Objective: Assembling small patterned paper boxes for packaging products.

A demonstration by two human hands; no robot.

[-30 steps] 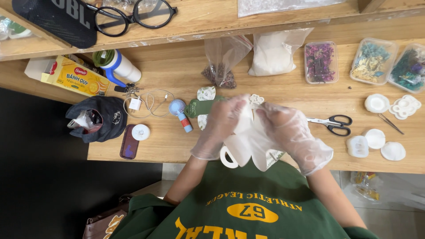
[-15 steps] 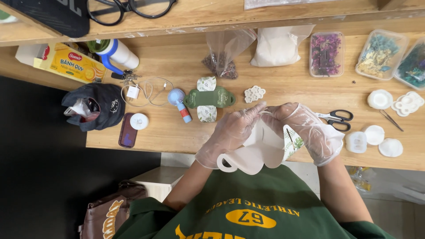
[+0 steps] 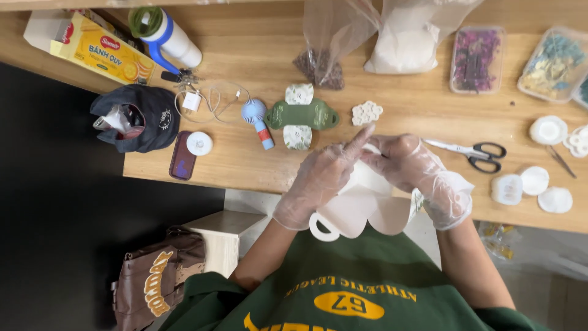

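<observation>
White paper box (image 3: 361,208): pinched by my gloved left hand (image 3: 321,181) and right hand (image 3: 416,168), lowered toward the surface (image 3: 245,153) edge since earlier; scissors (image 3: 474,152) at three o'clock.

Soft, even light is falling from above across the wooden table (image 3: 429,110), leaving only faint, short shadows beside the scissors (image 3: 474,153) beyond the right hand's fingers (image 3: 373,160). The clear gloves are catching small glints on the left hand (image 3: 318,184) and right hand (image 3: 416,171). The fingertips are blurring slightly. Left of the fingers, the floor is sinking into near black. Lines are bending a little toward the frame's edges.
</observation>
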